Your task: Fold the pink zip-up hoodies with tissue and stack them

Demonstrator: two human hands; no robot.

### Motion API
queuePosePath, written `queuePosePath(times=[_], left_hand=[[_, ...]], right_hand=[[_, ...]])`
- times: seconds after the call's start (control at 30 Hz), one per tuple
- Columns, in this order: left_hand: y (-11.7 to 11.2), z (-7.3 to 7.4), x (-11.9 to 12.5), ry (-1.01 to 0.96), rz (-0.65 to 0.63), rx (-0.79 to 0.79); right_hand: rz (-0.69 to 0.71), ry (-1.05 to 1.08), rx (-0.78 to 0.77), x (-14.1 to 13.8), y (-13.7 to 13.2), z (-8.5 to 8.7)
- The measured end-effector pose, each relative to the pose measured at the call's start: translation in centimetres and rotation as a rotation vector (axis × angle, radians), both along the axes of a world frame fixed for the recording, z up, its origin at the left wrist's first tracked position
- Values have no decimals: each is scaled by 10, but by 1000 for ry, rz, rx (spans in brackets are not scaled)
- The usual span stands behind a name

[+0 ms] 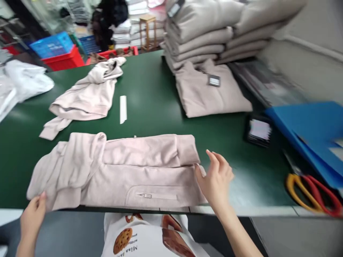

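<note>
A beige zip hoodie lies folded lengthwise across the near edge of the green table, zipper pull facing me. My left hand pinches its hood end at the left table edge. At the garment's right hem, my right hand hovers with fingers spread, its thumb touching the fabric, holding nothing.
A second crumpled beige hoodie and a white strip lie further back. Folded hoodies are stacked at the back right. Blue folders, a tag box and scissors sit on the right. White cloth lies at far left.
</note>
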State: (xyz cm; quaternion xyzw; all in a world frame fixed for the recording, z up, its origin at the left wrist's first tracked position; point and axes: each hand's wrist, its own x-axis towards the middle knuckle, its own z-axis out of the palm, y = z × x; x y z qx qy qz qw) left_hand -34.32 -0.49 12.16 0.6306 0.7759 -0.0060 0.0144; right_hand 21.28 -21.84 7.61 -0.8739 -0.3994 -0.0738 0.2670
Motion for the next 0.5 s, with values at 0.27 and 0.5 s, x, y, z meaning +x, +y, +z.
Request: queuePosePath(times=[0.27, 0.5], left_hand=[[-24, -17, -46, -154, 64, 190], [-65, -43, -71, -432, 183, 281]], right_hand=[[1486, -89, -65, -155, 130, 56], [1732, -288, -189, -325, 209, 24]])
